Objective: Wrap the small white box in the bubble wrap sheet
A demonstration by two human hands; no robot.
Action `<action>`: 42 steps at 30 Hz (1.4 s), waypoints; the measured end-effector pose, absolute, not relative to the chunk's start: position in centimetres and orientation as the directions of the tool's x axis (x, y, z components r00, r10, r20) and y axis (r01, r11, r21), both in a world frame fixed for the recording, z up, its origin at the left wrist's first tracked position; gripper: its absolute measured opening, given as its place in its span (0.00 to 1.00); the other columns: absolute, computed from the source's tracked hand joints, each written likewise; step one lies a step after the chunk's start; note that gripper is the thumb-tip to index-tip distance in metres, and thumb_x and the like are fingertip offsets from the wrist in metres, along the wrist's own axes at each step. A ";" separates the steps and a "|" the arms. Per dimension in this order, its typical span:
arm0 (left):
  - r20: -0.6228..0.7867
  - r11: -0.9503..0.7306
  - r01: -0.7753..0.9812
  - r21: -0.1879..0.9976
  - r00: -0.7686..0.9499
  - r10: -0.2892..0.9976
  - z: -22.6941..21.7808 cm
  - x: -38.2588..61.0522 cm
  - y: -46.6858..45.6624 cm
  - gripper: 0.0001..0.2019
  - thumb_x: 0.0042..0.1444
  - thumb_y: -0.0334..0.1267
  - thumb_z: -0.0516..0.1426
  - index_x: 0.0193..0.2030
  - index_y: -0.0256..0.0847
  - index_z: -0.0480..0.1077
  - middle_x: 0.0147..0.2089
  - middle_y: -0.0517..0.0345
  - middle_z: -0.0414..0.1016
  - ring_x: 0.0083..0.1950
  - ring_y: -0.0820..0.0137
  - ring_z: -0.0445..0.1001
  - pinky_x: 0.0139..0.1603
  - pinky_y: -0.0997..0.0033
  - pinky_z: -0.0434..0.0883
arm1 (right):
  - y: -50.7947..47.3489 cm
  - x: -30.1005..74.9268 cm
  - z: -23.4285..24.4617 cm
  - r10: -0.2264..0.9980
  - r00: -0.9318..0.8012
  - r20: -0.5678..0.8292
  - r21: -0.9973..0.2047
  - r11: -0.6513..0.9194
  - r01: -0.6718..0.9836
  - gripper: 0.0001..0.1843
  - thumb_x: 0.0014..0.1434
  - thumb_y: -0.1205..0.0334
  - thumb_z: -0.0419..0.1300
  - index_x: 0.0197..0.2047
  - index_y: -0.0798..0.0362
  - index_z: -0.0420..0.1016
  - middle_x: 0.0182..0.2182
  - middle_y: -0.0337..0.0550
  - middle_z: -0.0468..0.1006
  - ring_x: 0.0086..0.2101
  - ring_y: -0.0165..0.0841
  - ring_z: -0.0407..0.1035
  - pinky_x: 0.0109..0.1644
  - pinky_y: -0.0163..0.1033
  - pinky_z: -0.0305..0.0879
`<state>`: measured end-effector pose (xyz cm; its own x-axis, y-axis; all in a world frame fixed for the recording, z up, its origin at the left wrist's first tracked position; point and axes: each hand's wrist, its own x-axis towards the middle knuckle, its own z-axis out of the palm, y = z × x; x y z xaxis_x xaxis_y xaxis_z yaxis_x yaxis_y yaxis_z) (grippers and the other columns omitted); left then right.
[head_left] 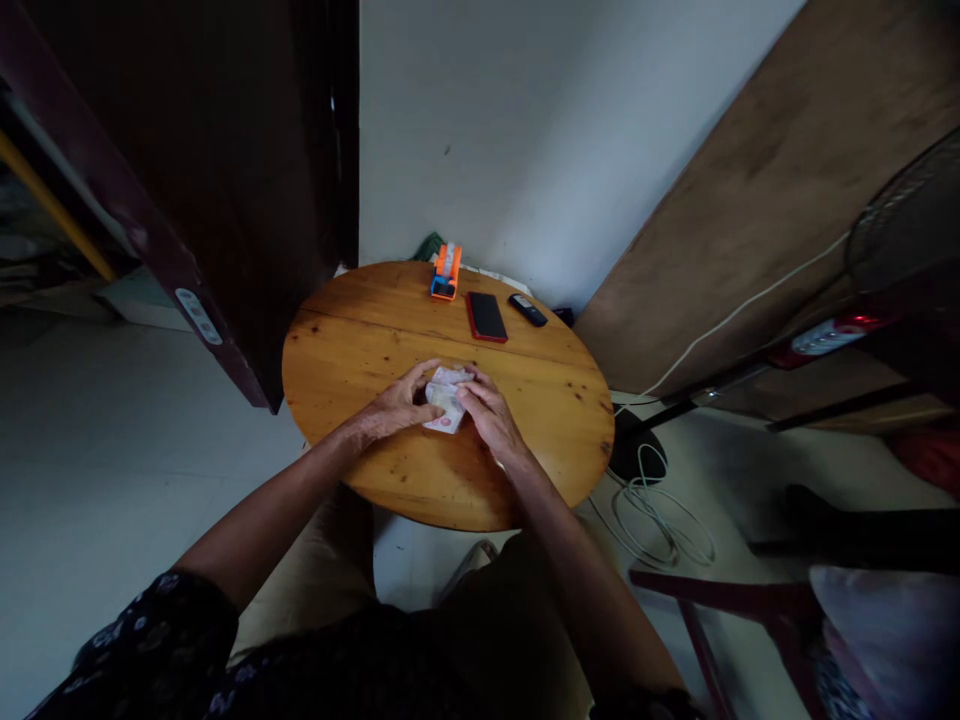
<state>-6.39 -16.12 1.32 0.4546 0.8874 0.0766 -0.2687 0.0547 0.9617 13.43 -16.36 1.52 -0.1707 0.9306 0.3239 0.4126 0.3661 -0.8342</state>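
Pale, pinkish banknotes (447, 397) with a reddish print near the lower edge are between my two hands, just over the wooden table. My left hand (401, 403) grips their left side, its thumb lying across the face. From the right, my right hand (490, 408) pinches the upper right part with thumb and fingers. The notes look folded or bunched at the top; how many there are cannot be made out.
On the round wooden table (352, 350) lie an orange and blue tape dispenser (446, 272), a black and red notebook-like item (487, 317) and a dark remote control (528, 309). A wall rises behind. A fan (832, 335) stands right, with coiled cable (652, 500) on the floor.
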 end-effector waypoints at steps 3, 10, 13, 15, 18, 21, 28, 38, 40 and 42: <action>0.078 0.067 -0.292 0.954 0.458 0.886 1.4 -6.3 -16.1 0.47 0.42 0.37 0.72 0.69 0.40 0.58 0.63 0.44 0.71 0.59 0.59 0.72 0.60 0.59 0.69 | -16.7 12.8 1.5 0.909 -0.129 0.397 -0.797 0.411 0.444 0.18 0.63 0.46 0.57 0.37 0.48 0.82 0.53 0.48 0.76 0.58 0.43 0.67 0.64 0.48 0.61; 0.091 0.046 -0.290 0.956 0.442 0.892 1.4 -6.2 -16.1 0.44 0.42 0.36 0.71 0.67 0.40 0.60 0.63 0.44 0.71 0.59 0.59 0.73 0.59 0.61 0.71 | -17.7 12.4 2.2 0.871 -0.078 0.485 -0.733 0.454 0.507 0.12 0.64 0.52 0.57 0.43 0.48 0.76 0.53 0.49 0.76 0.59 0.43 0.66 0.64 0.49 0.62; 0.100 0.041 -0.293 0.955 0.451 0.887 1.5 -6.2 -16.1 0.43 0.42 0.35 0.71 0.66 0.41 0.62 0.64 0.45 0.70 0.60 0.60 0.72 0.60 0.60 0.70 | -17.7 13.0 2.4 0.913 -0.010 0.409 -0.839 0.380 0.390 0.16 0.62 0.49 0.59 0.48 0.48 0.74 0.54 0.49 0.76 0.57 0.43 0.69 0.63 0.51 0.64; 0.105 0.032 -0.285 0.958 0.454 0.885 1.5 -6.2 -16.1 0.42 0.42 0.35 0.71 0.65 0.41 0.63 0.64 0.45 0.71 0.60 0.59 0.72 0.61 0.60 0.70 | -17.5 13.7 2.4 0.959 -0.001 0.283 -0.928 0.274 0.251 0.22 0.58 0.49 0.63 0.53 0.48 0.72 0.55 0.48 0.77 0.55 0.43 0.71 0.62 0.51 0.65; 0.100 0.019 -0.257 0.966 0.441 0.892 1.4 -6.2 -16.0 0.41 0.42 0.35 0.71 0.65 0.41 0.64 0.63 0.45 0.71 0.61 0.59 0.72 0.61 0.60 0.70 | -16.8 14.8 2.8 0.989 -0.100 0.110 -0.990 0.118 0.079 0.28 0.51 0.48 0.69 0.53 0.47 0.74 0.53 0.45 0.79 0.56 0.43 0.71 0.63 0.50 0.65; 0.095 0.006 -0.228 0.974 0.430 0.898 1.2 -6.3 -15.9 0.40 0.43 0.36 0.71 0.65 0.40 0.64 0.63 0.45 0.72 0.61 0.58 0.73 0.60 0.60 0.70 | -16.3 15.1 3.3 0.967 -0.253 0.044 -0.999 0.050 0.020 0.27 0.49 0.48 0.71 0.52 0.46 0.76 0.52 0.43 0.81 0.55 0.43 0.73 0.63 0.49 0.66; 0.147 -0.079 -0.192 0.978 0.373 0.916 1.1 -6.3 -15.9 0.33 0.47 0.42 0.70 0.60 0.37 0.68 0.60 0.44 0.75 0.60 0.59 0.73 0.63 0.59 0.68 | -16.7 14.1 3.1 0.960 -0.279 0.031 -0.997 0.051 0.066 0.31 0.45 0.51 0.74 0.52 0.48 0.76 0.44 0.42 0.82 0.45 0.40 0.76 0.53 0.46 0.71; 0.113 -0.044 -0.194 0.980 0.364 0.925 0.8 -6.3 -15.7 0.46 0.49 0.47 0.69 0.71 0.40 0.54 0.57 0.43 0.75 0.54 0.59 0.76 0.53 0.60 0.74 | -16.0 13.5 4.3 0.972 -0.231 0.042 -0.971 0.094 0.219 0.20 0.49 0.46 0.69 0.40 0.50 0.79 0.34 0.37 0.80 0.36 0.35 0.73 0.43 0.39 0.67; 0.108 -0.046 -0.174 0.984 0.362 0.926 0.8 -6.3 -15.6 0.47 0.50 0.49 0.68 0.72 0.39 0.52 0.56 0.42 0.76 0.54 0.58 0.76 0.52 0.59 0.74 | -15.6 13.0 4.5 0.983 -0.180 0.043 -0.971 0.083 0.225 0.19 0.51 0.44 0.68 0.34 0.51 0.78 0.29 0.36 0.78 0.33 0.33 0.70 0.39 0.37 0.65; 0.117 -0.067 -0.149 0.987 0.356 0.927 0.8 -6.2 -15.5 0.47 0.51 0.50 0.68 0.72 0.39 0.51 0.56 0.41 0.76 0.54 0.57 0.76 0.52 0.58 0.74 | -15.2 12.5 4.6 0.990 -0.132 0.047 -0.975 0.074 0.209 0.20 0.52 0.42 0.66 0.30 0.52 0.77 0.26 0.36 0.76 0.31 0.32 0.69 0.36 0.37 0.63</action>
<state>-6.21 -15.54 0.80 0.3557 0.9273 0.1166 -0.1491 -0.0668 0.9866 12.48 -15.17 4.59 -0.1315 0.9902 0.0468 0.2091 0.0739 -0.9751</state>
